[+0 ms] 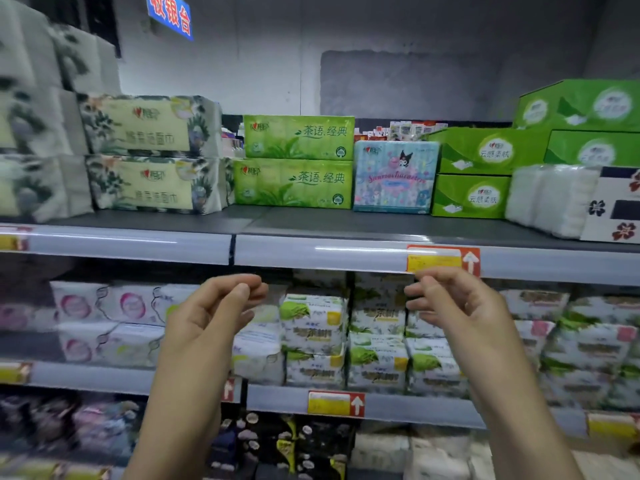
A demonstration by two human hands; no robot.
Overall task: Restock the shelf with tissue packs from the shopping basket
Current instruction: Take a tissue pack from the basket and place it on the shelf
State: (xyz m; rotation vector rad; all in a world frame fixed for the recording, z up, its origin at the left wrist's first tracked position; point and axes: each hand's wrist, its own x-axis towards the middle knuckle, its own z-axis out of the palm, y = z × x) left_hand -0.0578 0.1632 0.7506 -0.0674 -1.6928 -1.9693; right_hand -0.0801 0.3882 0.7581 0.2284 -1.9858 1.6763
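Top shelf (311, 221), 10 to 2 o'clock: floral tissue packs (149, 154) and green tissue packs (294, 161) are sitting stacked in twos, a cartoon-print pack (394, 176) beside them, labels outward, presumably for shoppers to read. Left hand (214, 306), 7 o'clock, and right hand (457, 306), 5 o'clock, are hovering empty, fingers loosely curled, touching nothing. The shopping basket is lying out of view.

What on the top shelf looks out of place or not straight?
Nothing looks spilled or damaged. On the right of the top shelf, the plain white pack and the flowered box sit closer to the front edge than the green boxes beside them, so the row is uneven.
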